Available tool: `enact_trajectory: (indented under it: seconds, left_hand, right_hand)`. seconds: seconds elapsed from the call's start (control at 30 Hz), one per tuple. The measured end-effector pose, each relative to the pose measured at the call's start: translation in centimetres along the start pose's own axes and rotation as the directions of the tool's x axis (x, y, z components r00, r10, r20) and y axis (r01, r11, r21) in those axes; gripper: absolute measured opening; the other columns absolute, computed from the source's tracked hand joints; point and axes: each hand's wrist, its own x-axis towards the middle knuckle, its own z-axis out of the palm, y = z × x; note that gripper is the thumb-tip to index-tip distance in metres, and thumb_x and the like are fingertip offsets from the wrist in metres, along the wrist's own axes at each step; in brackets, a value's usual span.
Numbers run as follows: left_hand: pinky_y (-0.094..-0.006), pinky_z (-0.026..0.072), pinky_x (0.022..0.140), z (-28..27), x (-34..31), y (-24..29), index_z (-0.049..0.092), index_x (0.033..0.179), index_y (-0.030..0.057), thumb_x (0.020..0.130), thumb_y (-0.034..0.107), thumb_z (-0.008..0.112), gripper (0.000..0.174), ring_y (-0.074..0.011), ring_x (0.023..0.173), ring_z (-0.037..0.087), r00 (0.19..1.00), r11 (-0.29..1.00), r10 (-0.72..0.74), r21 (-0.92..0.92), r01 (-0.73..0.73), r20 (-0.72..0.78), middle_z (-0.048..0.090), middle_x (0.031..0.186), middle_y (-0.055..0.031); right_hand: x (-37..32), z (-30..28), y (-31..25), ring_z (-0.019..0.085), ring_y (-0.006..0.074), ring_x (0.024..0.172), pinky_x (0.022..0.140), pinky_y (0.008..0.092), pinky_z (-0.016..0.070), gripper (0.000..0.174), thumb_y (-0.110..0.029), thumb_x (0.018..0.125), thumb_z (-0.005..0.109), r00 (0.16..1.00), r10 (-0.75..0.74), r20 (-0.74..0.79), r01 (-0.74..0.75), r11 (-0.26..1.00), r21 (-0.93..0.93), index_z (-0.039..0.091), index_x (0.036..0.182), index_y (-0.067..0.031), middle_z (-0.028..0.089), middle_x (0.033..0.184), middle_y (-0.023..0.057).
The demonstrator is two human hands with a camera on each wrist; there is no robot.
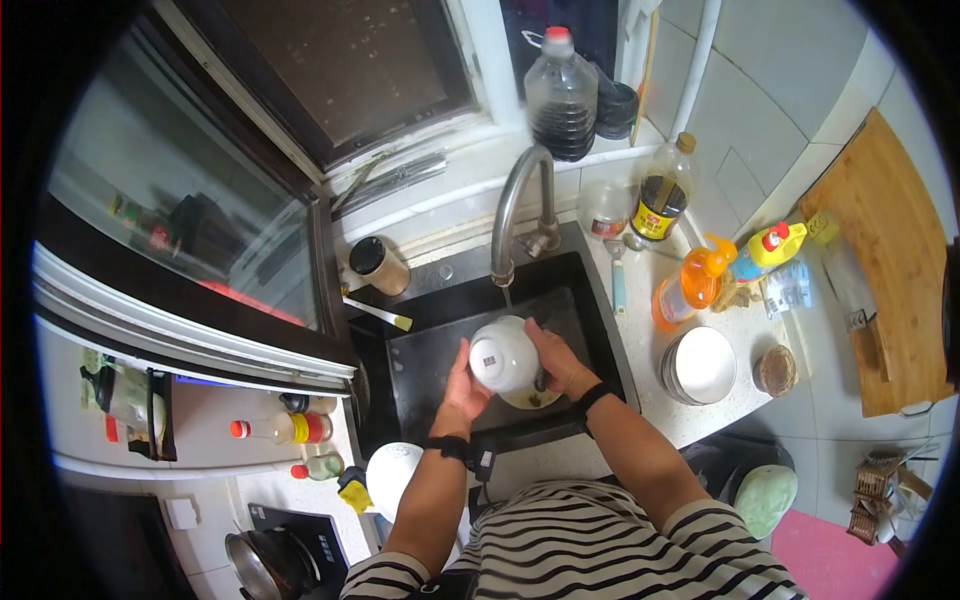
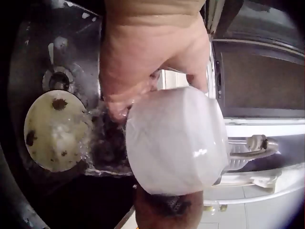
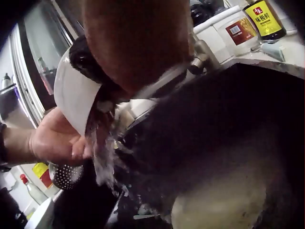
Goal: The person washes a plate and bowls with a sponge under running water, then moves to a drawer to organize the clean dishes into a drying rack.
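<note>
Over the black sink (image 1: 440,345), both hands hold a white bowl (image 1: 503,355) on its side, its base turned toward the head camera. My left hand (image 1: 465,388) grips its left side. The right hand (image 1: 560,365) holds the opposite side, with a dark scrubbing pad (image 3: 86,62) between hand and bowl. Water streams off the bowl in the right wrist view. The tap (image 1: 515,205) runs just behind it. Below lies a pale plate (image 2: 55,136) with dark food bits, in the sink near the drain (image 2: 58,78).
Stacked white bowls (image 1: 705,365) stand on the right counter, near an orange pump bottle (image 1: 685,290) and a soy sauce bottle (image 1: 660,200). A peeler (image 1: 618,285) lies by the sink's right edge. Left are a brown jar (image 1: 380,268) and a white dish (image 1: 392,475).
</note>
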Motion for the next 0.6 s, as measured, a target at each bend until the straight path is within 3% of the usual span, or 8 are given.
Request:
enact_trajectory:
  seconds: [0.2, 0.23, 0.3, 0.43, 0.47, 0.53, 0.57, 0.6]
  left_hand:
    - [-0.0417, 0.0406, 0.097, 0.6, -0.4, 0.0, 0.050, 0.125, 0.0066, 0.090, 0.033, 0.058, 0.045, -0.0232, 0.114, 0.053, 0.981, 0.991, 0.113, -0.093, -0.099, 0.160, 0.056, 0.124, -0.0078]
    - [-0.0404, 0.0412, 0.097, 0.9, -0.5, 0.0, 0.050, 0.125, 0.0062, 0.090, 0.030, 0.059, 0.044, -0.0224, 0.112, 0.054, 0.975, 0.988, 0.155, -0.050, -0.149, 0.158, 0.057, 0.122, -0.0078]
    - [-0.0378, 0.0424, 0.095, 1.4, -1.0, 0.4, 0.051, 0.124, 0.0057, 0.089, 0.023, 0.061, 0.040, -0.0204, 0.109, 0.056, 0.968, 0.979, 0.181, 0.060, -0.194, 0.176, 0.059, 0.119, -0.0075]
    - [-0.0343, 0.0447, 0.093, 2.6, -1.6, 0.9, 0.052, 0.123, 0.0051, 0.090, 0.011, 0.057, 0.034, -0.0181, 0.104, 0.059, 0.971, 0.949, 0.136, 0.257, -0.185, 0.198, 0.061, 0.114, -0.0069]
    - [-0.0339, 0.0454, 0.093, 2.8, -1.5, 0.7, 0.052, 0.123, 0.0049, 0.091, 0.009, 0.056, 0.033, -0.0182, 0.103, 0.059, 0.972, 0.940, 0.132, 0.288, -0.185, 0.193, 0.061, 0.114, -0.0070]
    - [-0.0330, 0.0462, 0.091, 3.1, -0.9, 0.3, 0.053, 0.122, 0.0053, 0.091, 0.007, 0.054, 0.031, -0.0176, 0.102, 0.060, 0.970, 0.930, 0.140, 0.310, -0.198, 0.200, 0.062, 0.113, -0.0065]
    - [-0.0326, 0.0466, 0.090, 3.1, -0.6, 0.2, 0.053, 0.122, 0.0055, 0.091, 0.005, 0.054, 0.031, -0.0173, 0.101, 0.060, 0.969, 0.925, 0.144, 0.321, -0.205, 0.202, 0.062, 0.113, -0.0062]
    - [-0.0326, 0.0469, 0.090, 3.0, -0.5, 0.2, 0.054, 0.121, 0.0054, 0.091, 0.005, 0.053, 0.030, -0.0169, 0.100, 0.061, 0.968, 0.922, 0.141, 0.329, -0.205, 0.209, 0.062, 0.112, -0.0060]
  right_hand:
    - [2.1, -2.4, 1.4, 0.062, 0.0174, 0.085, 0.074, 0.0314, 0.0500, 0.030, -0.030, 0.090, 0.060, 0.949, 0.000, -0.317, 0.026, 0.997, 0.077, 0.059, 0.107, -0.0048, 0.064, 0.099, 0.0081]
    - [2.6, -2.9, 1.5, 0.062, 0.0173, 0.084, 0.073, 0.0311, 0.0498, 0.027, -0.026, 0.089, 0.061, 0.933, -0.099, -0.345, 0.083, 0.995, -0.063, 0.059, 0.105, -0.0050, 0.064, 0.097, 0.0074]
    - [3.0, -4.0, 1.4, 0.061, 0.0170, 0.083, 0.071, 0.0306, 0.0494, 0.021, -0.020, 0.087, 0.063, 0.883, -0.301, -0.361, 0.177, 0.925, -0.336, 0.060, 0.103, -0.0055, 0.064, 0.094, 0.0060]
    - [-0.2, 0.1, -4.1, 0.059, 0.0130, 0.071, 0.062, 0.0282, 0.0468, 0.017, -0.013, 0.083, 0.066, 0.896, -0.327, -0.299, 0.304, 0.945, -0.122, 0.062, 0.099, -0.0085, 0.063, 0.084, 0.0016]
    - [-0.3, 0.7, -4.0, 0.059, 0.0128, 0.071, 0.062, 0.0281, 0.0467, 0.017, -0.013, 0.083, 0.066, 0.908, -0.355, -0.221, 0.302, 0.923, -0.239, 0.062, 0.099, -0.0086, 0.063, 0.084, 0.0012]
    - [-0.8, 2.7, -4.4, 0.058, 0.0125, 0.072, 0.063, 0.0277, 0.0465, 0.017, -0.014, 0.082, 0.066, 0.923, -0.380, -0.054, 0.315, 0.830, -0.461, 0.064, 0.098, -0.0088, 0.062, 0.086, 0.0004]
    - [-2.0, 3.7, -4.8, 0.059, 0.0155, 0.078, 0.067, 0.0272, 0.0474, 0.021, -0.015, 0.080, 0.068, 0.924, -0.381, -0.033, 0.222, 0.602, -0.767, 0.065, 0.099, -0.0071, 0.064, 0.094, 0.0048]
    - [-1.3, 3.2, -4.2, 0.059, 0.0174, 0.081, 0.070, 0.0286, 0.0474, 0.021, -0.015, 0.079, 0.068, 0.797, -0.592, 0.116, 0.386, 0.353, -0.852, 0.064, 0.098, -0.0064, 0.063, 0.099, 0.0061]
